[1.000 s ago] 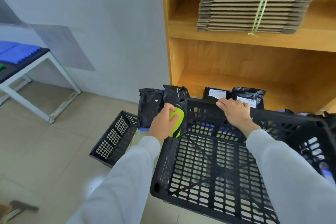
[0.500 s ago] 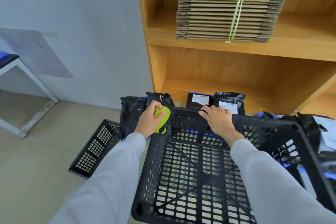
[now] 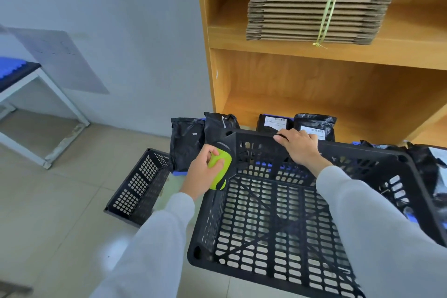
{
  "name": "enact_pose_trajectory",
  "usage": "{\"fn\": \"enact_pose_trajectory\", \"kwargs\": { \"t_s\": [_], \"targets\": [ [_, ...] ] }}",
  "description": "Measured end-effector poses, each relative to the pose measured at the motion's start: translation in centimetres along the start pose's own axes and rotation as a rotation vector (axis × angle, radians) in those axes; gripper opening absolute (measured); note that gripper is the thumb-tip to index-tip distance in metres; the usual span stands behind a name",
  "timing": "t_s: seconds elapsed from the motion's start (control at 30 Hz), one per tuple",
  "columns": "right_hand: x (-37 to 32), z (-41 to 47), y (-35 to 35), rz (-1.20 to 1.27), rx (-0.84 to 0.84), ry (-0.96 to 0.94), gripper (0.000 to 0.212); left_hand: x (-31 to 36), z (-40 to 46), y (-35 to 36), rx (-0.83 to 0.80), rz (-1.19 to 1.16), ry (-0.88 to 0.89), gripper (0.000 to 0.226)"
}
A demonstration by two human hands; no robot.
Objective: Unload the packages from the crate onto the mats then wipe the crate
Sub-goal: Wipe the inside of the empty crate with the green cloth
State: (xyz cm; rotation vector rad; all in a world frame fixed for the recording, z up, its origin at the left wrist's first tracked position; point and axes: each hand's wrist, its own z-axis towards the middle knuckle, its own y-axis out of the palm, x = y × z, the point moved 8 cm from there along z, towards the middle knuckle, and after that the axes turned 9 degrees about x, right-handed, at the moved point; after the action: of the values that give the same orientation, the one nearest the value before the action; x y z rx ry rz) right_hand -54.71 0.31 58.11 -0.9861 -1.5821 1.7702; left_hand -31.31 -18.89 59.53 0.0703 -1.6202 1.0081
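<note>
A black slatted crate [image 3: 278, 225] fills the lower right, tilted toward me, with nothing inside it. My left hand [image 3: 204, 172] grips a yellow-green sponge [image 3: 221, 169] and presses it against the crate's left outer wall near the top corner. My right hand [image 3: 300, 146] curls over the crate's far rim and holds it. Several black packages [image 3: 186, 140] with white labels stand upright behind the crate, on blue mats [image 3: 179, 173] that show only as slivers.
A second, smaller black crate [image 3: 137, 189] lies on the tiled floor to the left. A wooden shelf unit [image 3: 314, 84] stands behind, with a tied stack of flat cardboard [image 3: 314, 0] on it. A white-legged table [image 3: 36, 94] with a blue mat stands far left.
My left hand has slid the sponge down the crate's left wall from the top corner. My right hand has stayed on the far rim. My head has shifted a little.
</note>
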Motion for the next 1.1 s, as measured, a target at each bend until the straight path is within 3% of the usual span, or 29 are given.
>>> {"fn": "enact_pose_trajectory", "kwargs": {
  "t_s": [0.37, 0.63, 0.83, 1.1],
  "targets": [
    [-0.3, 0.0, -0.1, -0.056, -0.004, -0.028, 0.031, -2.3, -9.4, -2.4, 0.028, -0.027, -0.134, 0.015],
    [-0.2, 0.0, -0.3, 0.006, 0.023, -0.021, 0.031, -3.3, -13.7, -3.3, -0.009, 0.029, -0.05, 0.017],
    [-0.4, -0.1, -0.5, -0.028, 0.018, -0.021, 0.028, -2.6, -12.2, -3.3, 0.023, 0.111, -0.019, 0.025],
    [-0.4, -0.3, -0.6, -0.035, 0.012, -0.005, 0.031, -0.6, -5.2, -1.5, 0.026, 0.182, 0.057, 0.019]
  ]
}}
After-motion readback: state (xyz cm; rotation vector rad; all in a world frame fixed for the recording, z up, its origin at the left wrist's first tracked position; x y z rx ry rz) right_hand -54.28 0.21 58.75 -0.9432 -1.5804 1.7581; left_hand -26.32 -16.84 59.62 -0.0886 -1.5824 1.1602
